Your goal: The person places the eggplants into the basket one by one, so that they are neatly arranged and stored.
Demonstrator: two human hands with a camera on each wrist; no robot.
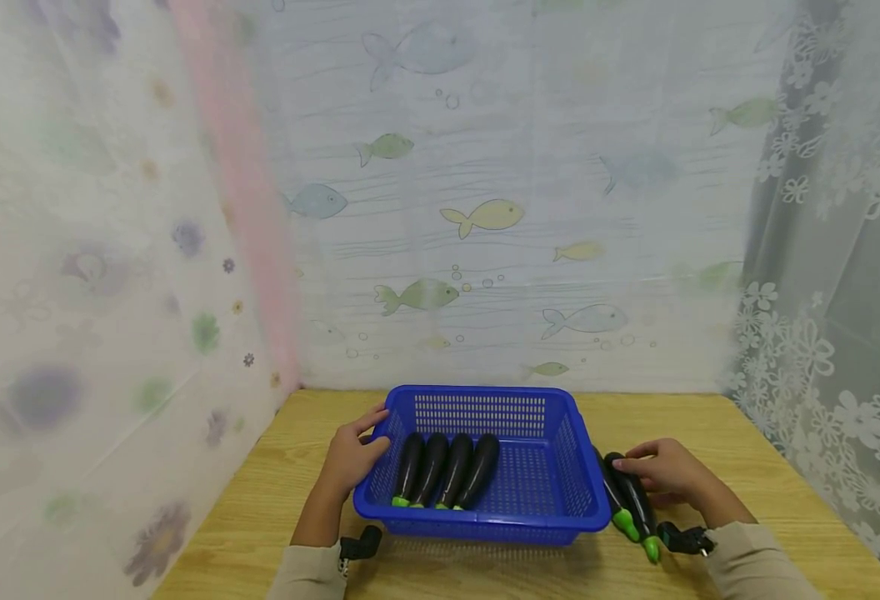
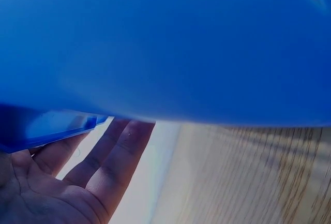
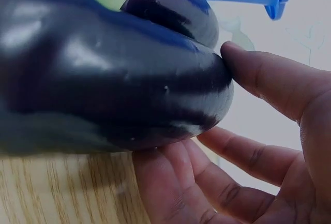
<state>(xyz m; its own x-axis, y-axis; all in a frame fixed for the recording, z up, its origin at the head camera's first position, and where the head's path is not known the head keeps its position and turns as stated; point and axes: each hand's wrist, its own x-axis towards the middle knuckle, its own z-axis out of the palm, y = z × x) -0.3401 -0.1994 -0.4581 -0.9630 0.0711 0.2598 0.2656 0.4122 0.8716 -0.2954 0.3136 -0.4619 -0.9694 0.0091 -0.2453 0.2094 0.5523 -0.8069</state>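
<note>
A blue plastic basket (image 1: 477, 517) stands on the table with several dark eggplants (image 1: 447, 471) side by side in its left half, green stem ends toward me. My left hand (image 1: 350, 454) rests against the basket's left rim. In the left wrist view its straight fingers (image 2: 116, 164) reach up behind the blue wall, their tips hidden. Right of the basket lie two more eggplants. My right hand (image 1: 668, 471) pinches the outer eggplant (image 3: 129, 79) by its rounded end, thumb on one side and fingers on the other. The inner eggplant (image 3: 178, 6) lies between it and the basket.
The wooden table (image 1: 260, 500) extends to both sides of the basket. A fish-print curtain (image 1: 485, 267) hangs along the table's back edge, with a flower-print sheet (image 1: 147, 292) on the left and a lacy one (image 1: 845, 375) on the right. Dark wrist mounts sit by both sleeves.
</note>
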